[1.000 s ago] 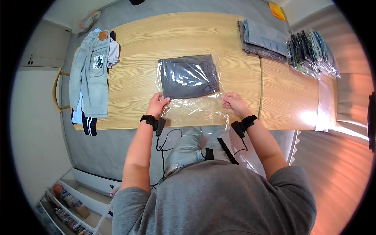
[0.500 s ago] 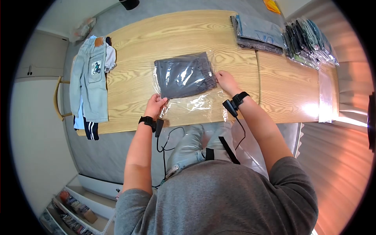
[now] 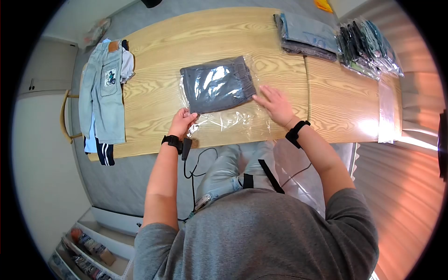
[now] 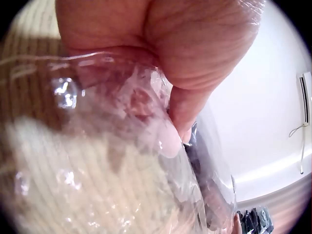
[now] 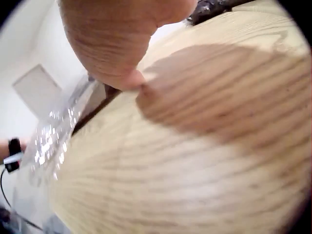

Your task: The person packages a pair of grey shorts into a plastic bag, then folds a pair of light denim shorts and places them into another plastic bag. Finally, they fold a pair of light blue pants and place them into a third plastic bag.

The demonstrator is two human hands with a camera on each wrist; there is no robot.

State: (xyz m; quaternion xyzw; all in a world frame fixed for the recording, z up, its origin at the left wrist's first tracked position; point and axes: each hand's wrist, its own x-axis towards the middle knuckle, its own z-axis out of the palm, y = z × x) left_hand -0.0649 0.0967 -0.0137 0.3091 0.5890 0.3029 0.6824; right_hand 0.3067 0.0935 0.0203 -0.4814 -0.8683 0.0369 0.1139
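Note:
Folded dark grey trousers [image 3: 217,86] with a gathered waistband lie inside a clear plastic bag [image 3: 228,122] at the middle of the wooden table. The left hand [image 3: 182,122] pinches the bag near its lower left corner; in the left wrist view thumb and fingers of the left hand [image 4: 165,53] hold the crinkled film [image 4: 141,107]. Beside the waistband end, the right hand [image 3: 278,106] lies with its fingers extended, fingertips at the bag's right edge. The right wrist view shows part of the right hand [image 5: 117,44] over the wood, the bag film [image 5: 51,139] beside it.
Light blue jeans [image 3: 108,102] and other clothes lie at the table's left end. Bagged garments [image 3: 310,36] are stacked at the back right, next to a row of more bagged clothes [image 3: 368,49]. Flat clear film [image 3: 386,112] hangs over the right front edge.
The right hand first moved up to the bag's right side, then its fingers spread and the wrist shifted right. The trousers and bag are tilted more than before. The left hand keeps its pinch.

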